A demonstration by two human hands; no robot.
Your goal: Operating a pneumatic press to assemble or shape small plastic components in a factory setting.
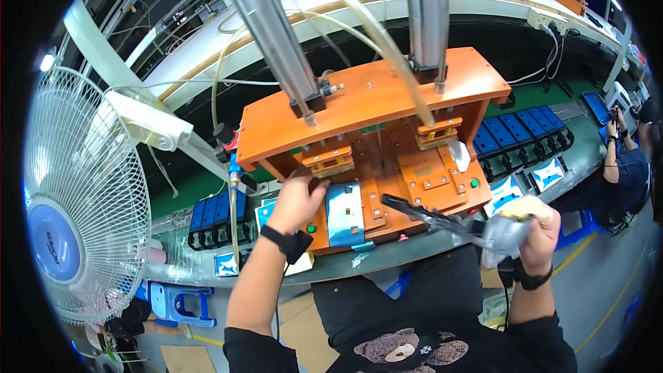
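My left hand (298, 202) reaches to the left side of an orange two-station press (373, 90), its fingertips partly hidden below the left clamp block (328, 160). Thumb and fingers look apart, with nothing visible in them. Just right of it, a flat plate covered in shiny blue film (345, 214) lies on the left station. My right hand (540, 238) is closed at the right front, off the press. From it a long black plastic part (431, 217) points left toward the press; greyish, blurred material (507, 233) shows at the fingers. The right station (431, 173) holds no plate.
Black and blue trays (514, 135) stand in a row at right, and more blue-topped parts (217, 214) at left. A large fan (83, 200) fills the left side. Hoses hang before the press. Another person (625, 173) sits at far right; blue stools (183, 304) stand below.
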